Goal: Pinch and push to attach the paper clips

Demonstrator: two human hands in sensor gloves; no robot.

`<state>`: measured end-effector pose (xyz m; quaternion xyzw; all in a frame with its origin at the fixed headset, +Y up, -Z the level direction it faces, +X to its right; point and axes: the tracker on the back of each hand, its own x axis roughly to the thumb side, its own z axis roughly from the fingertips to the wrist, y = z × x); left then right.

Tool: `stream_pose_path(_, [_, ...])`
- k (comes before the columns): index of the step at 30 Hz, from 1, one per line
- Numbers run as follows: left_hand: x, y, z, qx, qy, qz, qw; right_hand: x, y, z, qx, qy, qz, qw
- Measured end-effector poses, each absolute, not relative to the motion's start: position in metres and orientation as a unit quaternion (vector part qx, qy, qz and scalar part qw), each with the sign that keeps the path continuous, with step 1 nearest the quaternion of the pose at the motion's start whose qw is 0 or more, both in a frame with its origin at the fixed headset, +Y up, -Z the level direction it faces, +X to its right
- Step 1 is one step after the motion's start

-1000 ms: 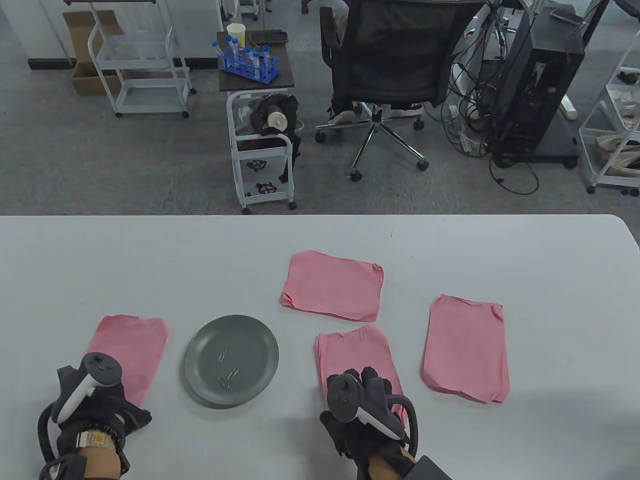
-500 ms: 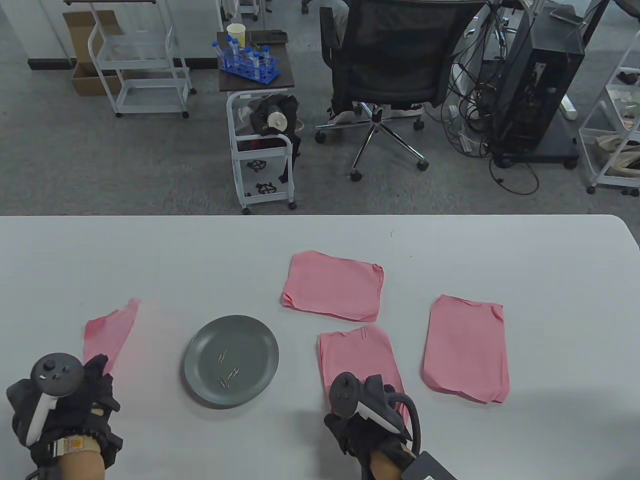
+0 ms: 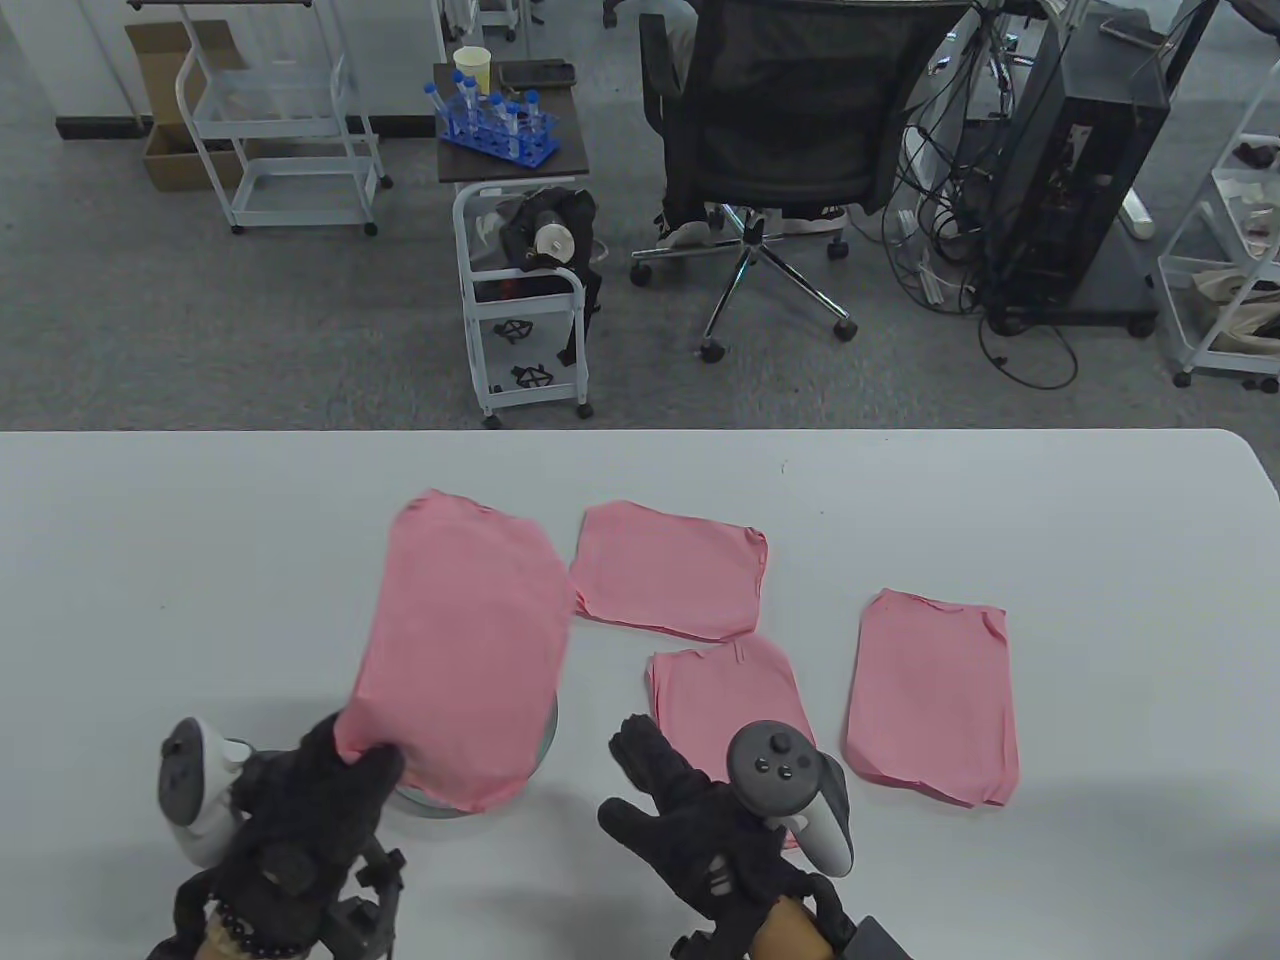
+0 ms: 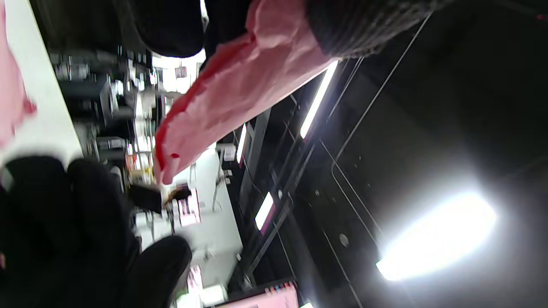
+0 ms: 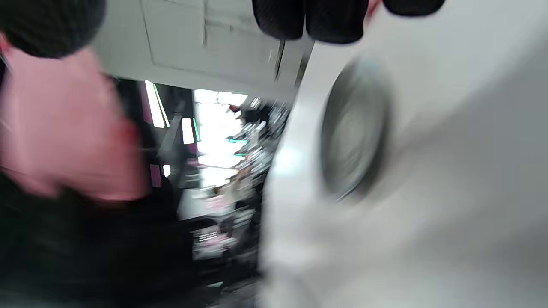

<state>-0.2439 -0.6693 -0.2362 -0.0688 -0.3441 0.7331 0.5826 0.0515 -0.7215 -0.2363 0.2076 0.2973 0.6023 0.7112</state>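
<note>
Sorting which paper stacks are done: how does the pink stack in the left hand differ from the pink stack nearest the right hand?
The held pink stack is lifted, gripped by the left hand, covering the grey plate; the near pink stack lies flat on the table. The near one shows a paper clip at its far edge; none shows on the held one. Both are pink.

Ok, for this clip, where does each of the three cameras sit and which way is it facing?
Table view: high, looking down over the table into the office; shows left hand, right hand.
Left wrist view: on the left wrist, tipped toward ceiling lights; gloved fingers grip the pink paper stack.
Right wrist view: on the right wrist, blurred, sideways; fingertips above the grey plate.
All three share the held stack.
</note>
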Motion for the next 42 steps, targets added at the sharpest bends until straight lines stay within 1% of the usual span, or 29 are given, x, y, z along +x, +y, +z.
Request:
stream_pose_path(1, [-0.229,-0.678,-0.233,-0.099,-0.35,0.738,0.568,0.052,-0.721,-0.234,0.222,0.321,0.509,0.767])
stream_pose_path(2, [-0.222,-0.683,-0.232,-0.117,-0.351,0.739,0.563,0.056,-0.719,-0.232,0.218,0.31,0.473,0.795])
stream_pose_path(3, [-0.213,-0.69,-0.23,-0.139,-0.348,0.735,0.565,0.062,-0.715,-0.232,0.219,0.277,0.455,0.817])
stream_pose_path(4, [-0.209,-0.695,-0.229,-0.15,-0.344,0.727,0.575,0.069,-0.713,-0.232,0.216,0.258,0.472,0.815])
stream_pose_path(6, [-0.202,-0.706,-0.228,-0.171,-0.337,0.691,0.616,0.089,-0.708,-0.231,0.192,0.192,0.547,0.792])
stream_pose_path(7, [-0.2,-0.711,-0.229,-0.188,-0.332,0.662,0.645,0.099,-0.705,-0.231,0.174,0.148,0.581,0.781])
stream_pose_path(8, [-0.198,-0.716,-0.23,-0.209,-0.329,0.628,0.674,0.109,-0.702,-0.23,0.152,0.102,0.614,0.768])
stream_pose_path(9, [-0.196,-0.719,-0.232,-0.223,-0.335,0.6,0.691,0.114,-0.7,-0.229,0.141,0.076,0.633,0.758])
stream_pose_path(10, [-0.195,-0.725,-0.235,-0.254,-0.334,0.549,0.723,0.12,-0.697,-0.228,0.134,0.047,0.658,0.739])
stream_pose_path(11, [-0.195,-0.728,-0.236,-0.283,-0.32,0.518,0.741,0.123,-0.694,-0.228,0.135,0.038,0.673,0.726])
stream_pose_path(12, [-0.197,-0.735,-0.239,-0.348,-0.3,0.454,0.763,0.126,-0.689,-0.228,0.154,0.023,0.701,0.695])
stream_pose_path(13, [-0.201,-0.739,-0.24,-0.359,-0.293,0.423,0.779,0.128,-0.686,-0.228,0.167,0.014,0.719,0.674])
stream_pose_path(14, [-0.207,-0.744,-0.243,-0.353,-0.267,0.414,0.796,0.128,-0.682,-0.228,0.182,0.01,0.738,0.65])
stream_pose_path(15, [-0.211,-0.745,-0.245,-0.346,-0.255,0.427,0.796,0.127,-0.681,-0.228,0.194,0.01,0.75,0.633])
stream_pose_path(17, [-0.222,-0.742,-0.249,-0.292,-0.249,0.514,0.767,0.12,-0.682,-0.229,0.217,0.029,0.767,0.603])
stream_pose_path(18, [-0.225,-0.737,-0.249,-0.259,-0.257,0.566,0.739,0.114,-0.685,-0.229,0.221,0.038,0.774,0.591])
stream_pose_path(20, [-0.225,-0.731,-0.247,-0.238,-0.276,0.613,0.701,0.104,-0.692,-0.23,0.228,0.051,0.782,0.578])
stream_pose_path(21, [-0.223,-0.728,-0.245,-0.226,-0.282,0.618,0.698,0.097,-0.697,-0.23,0.231,0.066,0.782,0.575])
stream_pose_path(25, [-0.216,-0.727,-0.24,-0.195,-0.286,0.579,0.738,0.081,-0.71,-0.229,0.238,0.092,0.783,0.567])
stream_pose_path(27, [-0.214,-0.727,-0.238,-0.158,-0.285,0.573,0.752,0.079,-0.712,-0.229,0.242,0.077,0.796,0.549])
stream_pose_path(30, [-0.215,-0.73,-0.238,-0.117,-0.274,0.546,0.783,0.08,-0.721,-0.232,0.226,0.056,0.827,0.511])
stream_pose_path(31, [-0.216,-0.733,-0.239,-0.114,-0.271,0.517,0.804,0.079,-0.728,-0.234,0.22,0.064,0.842,0.488])
stream_pose_path(33, [-0.217,-0.741,-0.243,-0.136,-0.264,0.47,0.831,0.078,-0.742,-0.239,0.201,0.101,0.858,0.461])
stream_pose_path(35, [-0.218,-0.747,-0.245,-0.165,-0.256,0.461,0.834,0.077,-0.75,-0.243,0.191,0.141,0.852,0.467])
stream_pose_path(36, [-0.219,-0.745,-0.245,-0.157,-0.259,0.475,0.826,0.077,-0.748,-0.242,0.2,0.145,0.843,0.479])
stream_pose_path(37, [-0.219,-0.742,-0.244,-0.146,-0.26,0.485,0.822,0.077,-0.744,-0.24,0.198,0.135,0.839,0.488])
stream_pose_path(40, [-0.221,-0.719,-0.238,-0.106,-0.277,0.526,0.797,0.078,-0.717,-0.231,0.22,0.082,0.835,0.498])
stream_pose_path(42, [-0.22,-0.708,-0.233,-0.087,-0.284,0.533,0.792,0.079,-0.703,-0.223,0.233,0.053,0.834,0.497])
